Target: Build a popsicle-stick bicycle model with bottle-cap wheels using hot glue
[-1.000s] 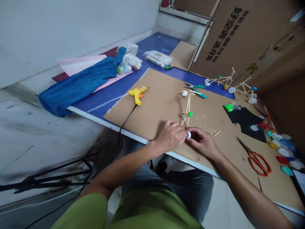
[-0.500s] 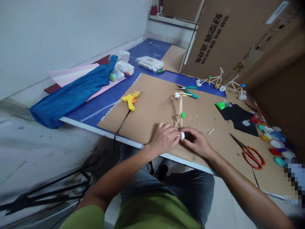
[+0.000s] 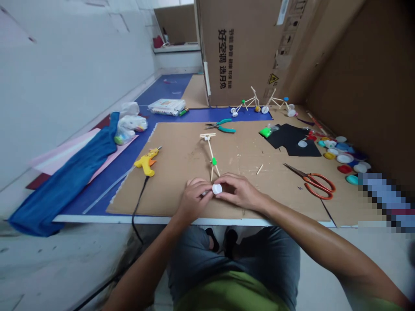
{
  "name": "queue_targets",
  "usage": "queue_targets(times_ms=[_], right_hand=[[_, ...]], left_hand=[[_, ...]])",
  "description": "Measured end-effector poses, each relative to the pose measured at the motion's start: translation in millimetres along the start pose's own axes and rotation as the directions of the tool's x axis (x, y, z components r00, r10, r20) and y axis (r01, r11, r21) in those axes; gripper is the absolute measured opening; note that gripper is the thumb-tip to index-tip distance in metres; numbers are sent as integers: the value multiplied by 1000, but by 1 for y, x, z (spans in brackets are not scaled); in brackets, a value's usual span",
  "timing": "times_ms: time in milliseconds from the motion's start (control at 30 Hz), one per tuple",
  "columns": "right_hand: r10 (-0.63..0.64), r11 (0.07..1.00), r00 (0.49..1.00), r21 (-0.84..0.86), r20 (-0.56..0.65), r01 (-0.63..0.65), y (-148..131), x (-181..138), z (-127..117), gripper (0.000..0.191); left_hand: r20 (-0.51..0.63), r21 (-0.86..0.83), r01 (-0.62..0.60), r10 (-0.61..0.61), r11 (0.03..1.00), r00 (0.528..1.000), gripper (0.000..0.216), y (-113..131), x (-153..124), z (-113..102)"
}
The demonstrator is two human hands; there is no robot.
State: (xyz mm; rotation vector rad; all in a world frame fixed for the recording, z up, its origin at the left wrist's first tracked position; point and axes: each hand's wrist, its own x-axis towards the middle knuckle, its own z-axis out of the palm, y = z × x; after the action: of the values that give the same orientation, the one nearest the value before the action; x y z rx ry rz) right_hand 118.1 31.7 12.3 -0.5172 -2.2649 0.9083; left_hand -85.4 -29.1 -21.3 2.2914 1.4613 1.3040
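A small model of thin wooden sticks with a green piece at its joint reaches from the cardboard mat down to my hands. At its near end is a round white bottle cap. My left hand is closed at the cap's left side, its fingers curled around the near end of the sticks; the exact grip is partly hidden. From the right, the thumb and fingers of my right hand pinch the cap's edge. The model's far end carries a white piece and short crosswise sticks.
A yellow glue gun lies left, teal pliers beyond the model. Orange-handled scissors, a loose stick and several bottle caps are right. Two similar stick models stand at the back before a cardboard box.
The camera view has turned right, so the table looks straighter. The stick model has tilted and its far crosspiece turned; the white cap now faces me more, with both hands still at it.
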Motion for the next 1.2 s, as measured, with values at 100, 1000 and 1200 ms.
queue_targets(times_ms=[100, 1000, 1200], right_hand=[[-25, 999, 1000, 26, -4, 25, 0, 0, 0, 25], [27, 996, 1000, 89, -8, -26, 3, -1, 6, 26], [14, 1000, 1000, 24, -5, -14, -3, -4, -2, 32]], left_hand=[[23, -30, 25, -25, 999, 999, 10, -3, -1, 0], [4, -44, 63, -63, 997, 998, 11, -1, -2, -2], [-20, -26, 83, -84, 996, 996, 11, 5, 2, -2]])
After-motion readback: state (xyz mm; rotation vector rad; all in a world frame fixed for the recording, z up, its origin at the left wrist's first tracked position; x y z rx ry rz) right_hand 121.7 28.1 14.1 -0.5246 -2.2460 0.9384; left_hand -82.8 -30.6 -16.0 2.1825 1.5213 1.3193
